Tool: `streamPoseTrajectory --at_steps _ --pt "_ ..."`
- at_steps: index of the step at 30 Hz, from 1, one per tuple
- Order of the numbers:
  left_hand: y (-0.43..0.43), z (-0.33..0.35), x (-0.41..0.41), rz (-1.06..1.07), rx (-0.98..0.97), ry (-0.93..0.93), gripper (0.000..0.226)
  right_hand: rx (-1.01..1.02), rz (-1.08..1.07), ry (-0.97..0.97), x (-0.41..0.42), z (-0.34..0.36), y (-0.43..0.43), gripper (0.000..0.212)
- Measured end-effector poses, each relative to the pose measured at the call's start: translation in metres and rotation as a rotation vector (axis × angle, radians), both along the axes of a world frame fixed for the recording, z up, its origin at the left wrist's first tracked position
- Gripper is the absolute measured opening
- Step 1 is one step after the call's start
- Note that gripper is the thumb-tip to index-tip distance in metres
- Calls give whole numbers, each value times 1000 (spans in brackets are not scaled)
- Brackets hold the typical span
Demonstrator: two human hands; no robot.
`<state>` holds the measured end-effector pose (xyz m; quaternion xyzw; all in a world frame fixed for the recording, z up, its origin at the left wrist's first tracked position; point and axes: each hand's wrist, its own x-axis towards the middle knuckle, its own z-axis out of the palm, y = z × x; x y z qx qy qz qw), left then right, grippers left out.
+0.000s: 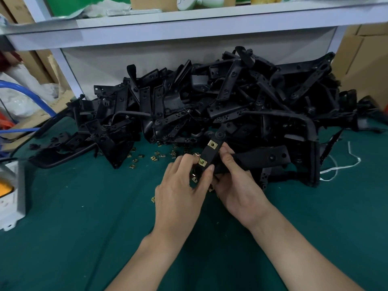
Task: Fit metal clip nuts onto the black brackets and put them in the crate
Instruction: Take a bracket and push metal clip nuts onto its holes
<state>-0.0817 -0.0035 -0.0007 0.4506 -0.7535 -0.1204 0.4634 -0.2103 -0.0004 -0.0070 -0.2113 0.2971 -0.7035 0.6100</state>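
Both hands hold one black bracket (212,154) above the green table, its long arm pointing up and away from me. One brass clip nut (212,145) sits on the arm near its far end. A second clip nut (202,162) sits lower on the arm, pinched between the thumb and fingers of my left hand (180,185). My right hand (235,183) grips the bracket's body from the right side. Several loose clip nuts (154,158) lie scattered on the table just beyond my hands. No crate is in view.
A big heap of black brackets (210,101) fills the table's far half under a white shelf (189,28). A white box (10,196) stands at the left edge, blue hose (31,95) behind it. White string (344,164) lies at right. Green table cover (84,227) lies nearest me.
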Motion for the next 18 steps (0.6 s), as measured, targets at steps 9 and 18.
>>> streamPoseTrajectory --at_steps 9,18 --pt "5 -3 -4 2 155 172 30 -5 48 -68 -1 -2 -1 26" --pt "0 -4 -2 -63 121 185 23 39 66 0 -2 -4 0 48"
